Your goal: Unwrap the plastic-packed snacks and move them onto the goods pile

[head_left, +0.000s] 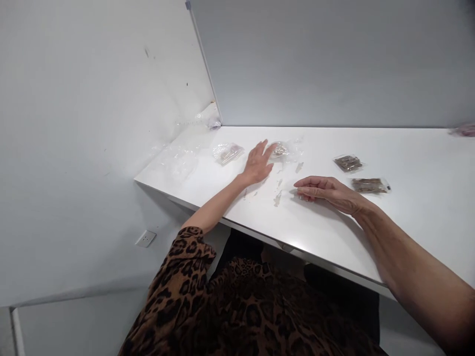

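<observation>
My left hand [260,162] reaches over the white table, fingers spread and holding nothing. Its fingertips are beside a small clear plastic packet with pale contents [280,150], and I cannot tell whether they touch it. Further left lies another clear packet with pale pinkish contents [229,153]. My right hand [321,190] hovers low over the table, fingers loosely bent and pointing left, with nothing visible in them. Beyond it, on the right, are a clear packet of dark brown pieces [348,163] and a packet of lighter brown strips [370,185].
The white table [419,222] meets a grey panel [334,64] at the back and a white wall [92,123] on the left. Crumpled clear plastic [178,163] lies at the left end. A pinkish packet [463,130] sits at the far right. Worn patches [277,199] mark the tabletop.
</observation>
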{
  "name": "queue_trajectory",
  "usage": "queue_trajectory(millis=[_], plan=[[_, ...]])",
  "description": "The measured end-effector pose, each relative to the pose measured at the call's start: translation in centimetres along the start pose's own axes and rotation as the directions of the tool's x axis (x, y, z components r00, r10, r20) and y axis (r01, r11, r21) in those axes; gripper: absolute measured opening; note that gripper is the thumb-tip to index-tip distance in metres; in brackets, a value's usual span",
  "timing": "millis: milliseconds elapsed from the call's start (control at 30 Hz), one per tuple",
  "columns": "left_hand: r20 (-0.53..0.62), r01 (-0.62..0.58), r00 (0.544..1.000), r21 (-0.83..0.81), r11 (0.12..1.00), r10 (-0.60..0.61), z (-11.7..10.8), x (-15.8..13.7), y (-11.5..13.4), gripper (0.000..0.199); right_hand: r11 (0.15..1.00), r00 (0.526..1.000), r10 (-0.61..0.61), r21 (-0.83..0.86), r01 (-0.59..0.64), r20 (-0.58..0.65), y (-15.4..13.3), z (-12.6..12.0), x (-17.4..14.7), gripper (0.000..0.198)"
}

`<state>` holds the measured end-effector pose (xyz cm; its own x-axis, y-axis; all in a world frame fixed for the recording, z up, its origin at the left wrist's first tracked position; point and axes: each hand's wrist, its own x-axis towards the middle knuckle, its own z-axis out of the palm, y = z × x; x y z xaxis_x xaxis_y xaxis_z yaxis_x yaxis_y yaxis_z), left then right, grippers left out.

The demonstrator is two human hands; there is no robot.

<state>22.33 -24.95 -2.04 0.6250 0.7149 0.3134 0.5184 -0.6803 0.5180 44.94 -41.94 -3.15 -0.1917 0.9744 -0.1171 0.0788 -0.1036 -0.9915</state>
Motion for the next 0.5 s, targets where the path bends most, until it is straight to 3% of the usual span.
queue_trajectory(millis=[67,133,233,300,367,433,500], plan=[[0.062,0.036,0.997,-0.034,0.999,-0.034,2.3,2.6,0.9,0.058,1.0,1.0,-0.01,0.013,0.01,-0.014,0.0,0.1,0.0,0.056],[0.042,0.092,0.995,-0.061,0.994,-0.09,3.4,4.6,1.2,0.049,0.999,0.999,-0.029,0.035,0.03,-0.038,-0.1,0.1,0.1,0.056],[-0.108,0.147,0.98,-0.184,0.972,-0.168,3.7,6.1,1.7,0.034,0.996,0.992,-0.054,0.068,0.062,-0.113,-0.1,0.3,0.5,0.056],[-0.186,0.186,0.946,-0.358,0.915,-0.265,3.5,6.0,2.5,0.02,0.994,0.978,-0.057,0.083,0.075,-0.202,0.0,0.3,1.0,0.059],[-0.146,0.228,0.914,-0.586,0.778,-0.379,3.4,5.3,3.8,0.005,0.991,0.945,-0.066,0.093,0.1,-0.32,0.4,0.2,1.5,0.064],[-0.001,0.275,0.902,-0.769,0.577,-0.432,3.6,4.3,5.6,0.011,0.984,0.902,-0.094,0.099,0.149,-0.421,0.7,0.1,2.0,0.071],[0.136,0.327,0.898,-0.843,0.428,-0.418,4.1,3.1,7.3,0.016,0.974,0.869,-0.108,0.122,0.188,-0.483,0.9,-0.2,2.3,0.08]])
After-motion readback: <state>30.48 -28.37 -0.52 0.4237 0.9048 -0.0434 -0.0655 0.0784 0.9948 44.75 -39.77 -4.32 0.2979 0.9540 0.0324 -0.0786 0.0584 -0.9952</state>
